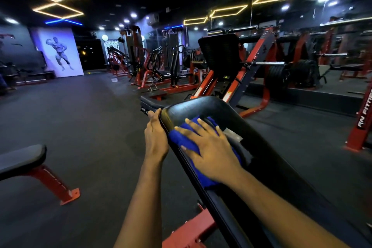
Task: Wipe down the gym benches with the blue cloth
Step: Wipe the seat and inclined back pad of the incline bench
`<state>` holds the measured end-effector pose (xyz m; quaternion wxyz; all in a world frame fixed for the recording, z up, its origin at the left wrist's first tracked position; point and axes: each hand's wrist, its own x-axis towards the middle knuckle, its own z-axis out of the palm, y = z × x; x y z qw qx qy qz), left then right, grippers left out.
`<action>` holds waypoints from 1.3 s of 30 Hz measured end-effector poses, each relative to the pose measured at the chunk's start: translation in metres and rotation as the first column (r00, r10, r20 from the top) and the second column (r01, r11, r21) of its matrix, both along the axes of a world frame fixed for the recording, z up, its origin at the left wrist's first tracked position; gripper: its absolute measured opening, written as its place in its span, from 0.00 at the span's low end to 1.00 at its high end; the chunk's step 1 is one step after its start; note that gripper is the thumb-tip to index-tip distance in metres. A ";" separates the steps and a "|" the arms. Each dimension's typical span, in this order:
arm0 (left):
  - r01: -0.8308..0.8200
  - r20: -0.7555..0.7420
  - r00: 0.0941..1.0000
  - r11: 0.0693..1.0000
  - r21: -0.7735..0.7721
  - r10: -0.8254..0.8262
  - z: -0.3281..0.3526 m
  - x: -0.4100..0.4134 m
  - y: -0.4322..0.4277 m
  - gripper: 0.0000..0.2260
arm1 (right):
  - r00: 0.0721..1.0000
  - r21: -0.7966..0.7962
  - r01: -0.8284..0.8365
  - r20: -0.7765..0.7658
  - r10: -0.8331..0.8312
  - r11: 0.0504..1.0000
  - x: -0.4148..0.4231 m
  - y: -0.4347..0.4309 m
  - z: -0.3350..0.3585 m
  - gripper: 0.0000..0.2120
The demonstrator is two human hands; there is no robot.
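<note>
Fingers spread wide, the right hand [211,153] presses the blue cloth [180,140] flat on the inclined bench pad [201,106] near its top, the left hand [156,137] gripping the pad's edge; soft, light and prone to bunching, the cloth seems best held under the palm

cloth [187,143] on bench [201,106]; hand [209,147] atop

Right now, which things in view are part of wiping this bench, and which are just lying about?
Part of the job: blue cloth; black bench; right hand pressing the cloth; left hand gripping the bench edge; second bench, lower left.
Just lying about: leg press machine; weight plates; wall poster.
</note>
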<state>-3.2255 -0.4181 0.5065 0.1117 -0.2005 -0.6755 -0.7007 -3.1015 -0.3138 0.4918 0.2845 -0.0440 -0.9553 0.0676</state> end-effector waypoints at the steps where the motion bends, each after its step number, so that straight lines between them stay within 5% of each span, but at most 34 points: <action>1: -0.007 0.004 1.000 1.000 -0.009 0.007 0.001 0.001 0.000 0.34 | 1.000 -0.014 0.008 0.002 -0.008 1.000 -0.001 0.000 0.002 0.29; 7: -0.100 0.038 0.994 0.992 -0.080 0.103 0.004 0.010 0.015 0.24 | 0.985 -0.209 0.169 0.018 -0.169 0.963 -0.054 0.051 0.032 0.24; 13: -0.182 -0.017 0.983 0.952 -0.248 0.184 -0.004 0.008 0.015 0.21 | 0.912 -0.484 0.377 0.045 -0.408 0.790 -0.062 0.119 0.037 0.22; 18: -0.132 -0.018 0.991 0.972 -0.192 0.132 -0.002 0.011 0.018 0.22 | 0.883 -0.334 0.464 0.096 -0.460 0.821 -0.050 0.090 0.026 0.24; 26: -0.089 -0.036 0.996 0.977 -0.196 0.084 0.002 0.010 0.011 0.20 | 0.982 -0.012 0.188 -0.022 -0.189 0.982 0.049 -0.023 -0.025 0.29; 30: -0.067 -0.057 0.997 0.953 -0.295 0.052 0.004 0.008 0.001 0.21 | 0.959 -0.153 0.282 0.042 -0.279 0.947 0.052 0.019 -0.029 0.31; 34: -0.077 -0.044 0.997 0.941 -0.330 0.066 0.007 0.011 -0.002 0.20 | 0.849 -0.364 0.521 0.126 -0.514 0.772 0.023 0.049 -0.010 0.24; 39: -0.121 -0.004 0.992 0.946 -0.302 0.125 0.018 0.014 0.009 0.19 | 0.958 -0.237 0.281 0.014 -0.286 0.930 0.015 0.051 -0.004 0.28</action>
